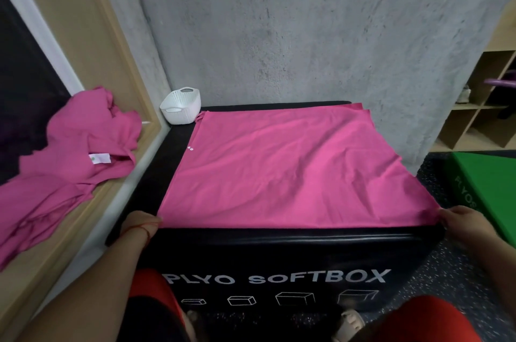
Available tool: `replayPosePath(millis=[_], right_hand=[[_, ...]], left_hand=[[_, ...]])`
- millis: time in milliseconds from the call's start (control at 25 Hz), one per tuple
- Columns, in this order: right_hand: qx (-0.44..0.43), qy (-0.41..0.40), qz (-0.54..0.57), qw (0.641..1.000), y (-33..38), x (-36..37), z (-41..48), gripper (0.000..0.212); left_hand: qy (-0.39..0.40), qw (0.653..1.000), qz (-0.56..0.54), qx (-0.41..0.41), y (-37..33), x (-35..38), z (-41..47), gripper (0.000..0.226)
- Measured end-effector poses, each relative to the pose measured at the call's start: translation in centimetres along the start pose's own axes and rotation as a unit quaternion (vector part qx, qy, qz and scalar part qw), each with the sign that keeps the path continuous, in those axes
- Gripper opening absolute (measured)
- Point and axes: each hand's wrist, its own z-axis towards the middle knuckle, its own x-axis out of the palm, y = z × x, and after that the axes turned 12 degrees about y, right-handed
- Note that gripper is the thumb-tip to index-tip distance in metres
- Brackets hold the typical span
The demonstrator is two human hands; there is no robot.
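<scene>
Pink cloth (293, 168), flat on black box (279, 246); left hand (142, 223) at 7 o'clock, right hand (460, 220) at 5, fingers pinching corners.

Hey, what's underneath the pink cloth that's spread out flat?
A black plyo soft box: its top shows along the left and far edges of the pink cloth. The rest of the top is covered, so anything lying there cannot be seen.

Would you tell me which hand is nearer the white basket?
Left. The left hand grips the pink cloth at the near-left corner, the white basket's side; the right hand, the near-right corner.
</scene>
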Motion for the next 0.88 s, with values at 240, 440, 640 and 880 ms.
replayPosePath(millis=[240, 440, 640, 880], right_hand=[[-0.024, -0.055, -0.045, 0.997, 0.1, -0.1, 0.8, 0.020], [-0.043, -0.049, -0.017, 0.998, 0.7, 1.0, 0.9, 0.016], [-0.015, -0.026, -0.012, 0.999, 0.2, 0.4, 2.0, 0.025], [0.015, -0.022, 0.038, 0.999, 0.2, -0.6, 2.2, 0.015]], left_hand=[[0.021, 1.000, 0.012, 0.005, 0.2, -1.0, 0.0, 0.043], [-0.071, 0.995, -0.024, 0.067, -1.2, -1.1, -1.3, 0.024], [-0.077, 0.985, -0.107, 0.111, -1.8, -1.6, -2.4, 0.011], [-0.032, 0.976, -0.199, 0.088, 1.1, -2.3, -2.0, 0.010]])
